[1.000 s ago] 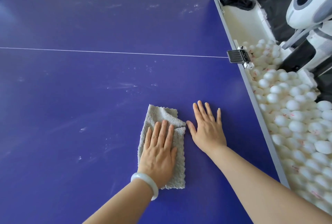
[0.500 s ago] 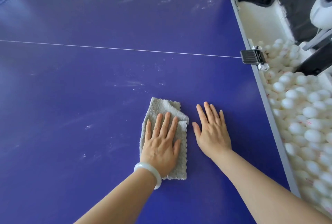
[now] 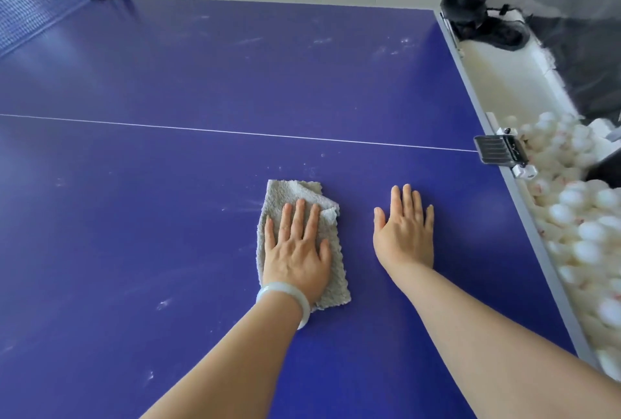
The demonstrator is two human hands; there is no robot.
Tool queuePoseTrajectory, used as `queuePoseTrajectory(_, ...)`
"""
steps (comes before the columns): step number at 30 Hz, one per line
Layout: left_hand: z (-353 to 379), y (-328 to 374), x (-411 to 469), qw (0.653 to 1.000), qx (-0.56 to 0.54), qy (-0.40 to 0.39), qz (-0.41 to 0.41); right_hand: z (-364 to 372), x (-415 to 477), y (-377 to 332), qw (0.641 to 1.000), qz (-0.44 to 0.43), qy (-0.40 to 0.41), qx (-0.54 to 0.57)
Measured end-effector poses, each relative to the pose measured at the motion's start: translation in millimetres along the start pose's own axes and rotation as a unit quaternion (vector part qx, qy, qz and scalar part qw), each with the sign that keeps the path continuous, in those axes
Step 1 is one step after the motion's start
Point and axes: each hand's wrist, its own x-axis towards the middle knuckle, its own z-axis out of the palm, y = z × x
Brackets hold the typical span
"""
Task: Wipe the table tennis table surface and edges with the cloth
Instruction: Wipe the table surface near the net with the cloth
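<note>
One grey cloth (image 3: 295,192), fluffy, far corner folded over, flat on the blue table (image 3: 235,76), on the near side of the thin white line (image 3: 235,133). Pinned under the left hand (image 3: 297,250), fingers straight and spread, one white bangle (image 3: 285,294) at the wrist. Right hand (image 3: 405,234) just beside, flat on bare table, fingers straight, holding nothing. Pale dusty smudges all around. Far left, one net (image 3: 30,5). By the right edge, one black clip (image 3: 500,151) and a heap of white balls (image 3: 588,230), too many to count.

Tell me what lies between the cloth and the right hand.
Nothing but a bare strip of blue table, seen in the head view; the cloth and the right hand do not touch.
</note>
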Motion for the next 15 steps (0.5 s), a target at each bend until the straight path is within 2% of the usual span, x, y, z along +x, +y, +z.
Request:
queuePoseTrajectory(2, 2.6, 8.4, -0.3, 1.0, 0.008, -0.007, 0.027, 2.2, 0.7, 1.7, 1.0, 0.0, 0.005, -0.011)
queuePoseTrajectory(4, 4.0, 13.7, -4.5, 0.991, 0.025, -0.03, 0.126, -0.6, 1.5, 1.9, 1.0, 0.002, 0.005, -0.006)
queuePoseTrajectory(8, 6.4, 16.6, 11.2, 0.966, 0.034, -0.06, 0.249, -5.2, -1.8, 5.1, 0.989, 0.028, 0.032, 0.144)
queuePoseTrajectory(10, 9.7, 28.0, 31.8, 0.952, 0.035, -0.066, 0.296, -6.1, -2.1, 4.1, 0.983, 0.042, 0.05, 0.169)
queuePoseTrajectory(13, 12.2, 50.7, 65.8, 0.943, 0.047, -0.072, 0.322, -4.7, -0.1, 2.5, 0.991, 0.04, 0.049, 0.118)
queuePoseTrajectory(15, 12.4, 55.6, 79.2, 0.951, 0.051, -0.06, 0.299, -2.6, 1.4, 3.3, 0.994, 0.036, 0.042, 0.09)
